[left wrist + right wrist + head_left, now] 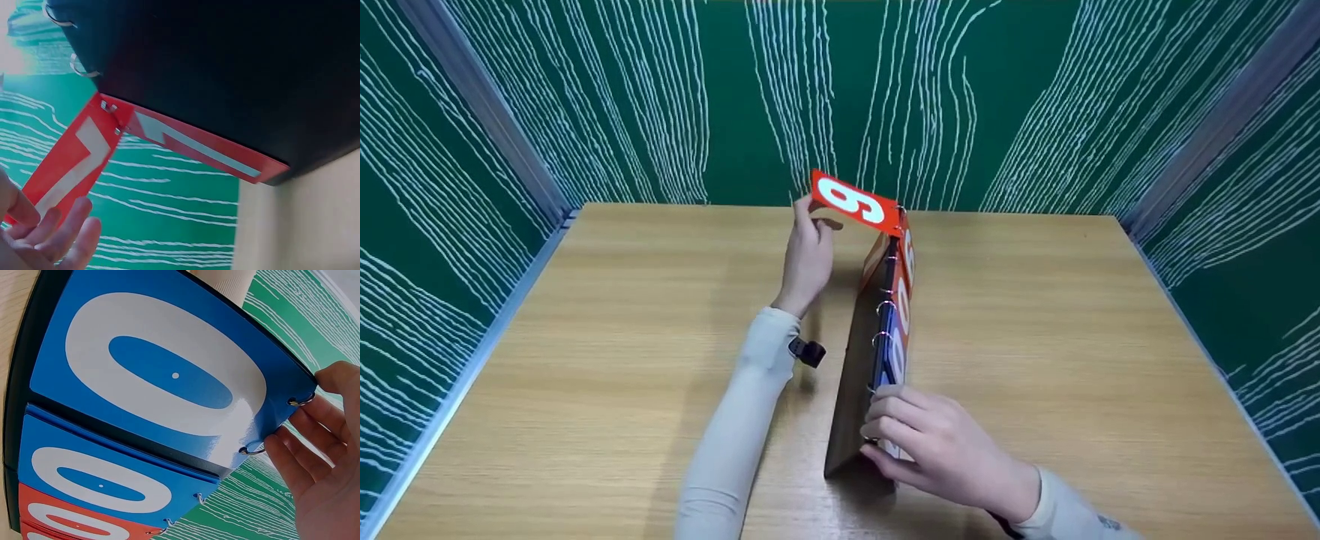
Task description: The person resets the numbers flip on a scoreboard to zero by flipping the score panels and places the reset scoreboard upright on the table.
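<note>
A flip scoreboard (855,375) stands like a tent in mid-table, with ringed number cards along its top edge. At its far end my left hand (807,259) pinches the outer end of a red number card (851,204), lifted out to the left from its rings. In the left wrist view, this card's underside carries a white 7, and another red card (202,145) hangs against the black back. My right hand (934,446) grips the near end of the top edge. Its fingers lie around the rings beside a blue card (169,374) with a white 0.
The scoreboard rests on a wooden table (1072,337). Green walls (840,97) with white wavy lines rise at the back and both sides. A smaller blue 0 card (101,486) and red cards (76,517) hang farther along the board.
</note>
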`<state>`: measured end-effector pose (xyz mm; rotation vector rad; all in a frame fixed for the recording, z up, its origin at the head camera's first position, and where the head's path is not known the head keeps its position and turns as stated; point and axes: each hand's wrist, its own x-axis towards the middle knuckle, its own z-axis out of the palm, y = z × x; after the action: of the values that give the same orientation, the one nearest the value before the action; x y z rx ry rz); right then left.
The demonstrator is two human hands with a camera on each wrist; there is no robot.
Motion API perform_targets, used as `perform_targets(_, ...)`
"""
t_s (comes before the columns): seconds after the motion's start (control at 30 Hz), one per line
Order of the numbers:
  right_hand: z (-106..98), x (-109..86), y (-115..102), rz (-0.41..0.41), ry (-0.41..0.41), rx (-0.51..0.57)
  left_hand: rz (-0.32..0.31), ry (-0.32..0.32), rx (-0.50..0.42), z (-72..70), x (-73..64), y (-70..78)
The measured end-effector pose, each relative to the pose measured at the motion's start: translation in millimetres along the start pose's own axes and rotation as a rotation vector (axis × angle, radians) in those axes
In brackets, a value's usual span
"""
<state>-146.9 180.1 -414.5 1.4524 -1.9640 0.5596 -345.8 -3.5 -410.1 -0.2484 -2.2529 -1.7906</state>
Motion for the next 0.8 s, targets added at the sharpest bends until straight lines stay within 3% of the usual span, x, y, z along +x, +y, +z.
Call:
perform_targets(0.3,1,-0.2,1,-0.017,0.009,0.004,0.138,-0.185,0.072,16.2,-4.7,14.9)
perform_targets(0.6,1,-0.6,1,-0.019,-0.002,0.0,0.085,-0.285,0.156,29.9,-11.2,19.1)
perform_targets(0.8,2,-0.8,1,-0.008,0.007,0.009,0.112,-0.34,0.153,35.1,-9.9,19.5)
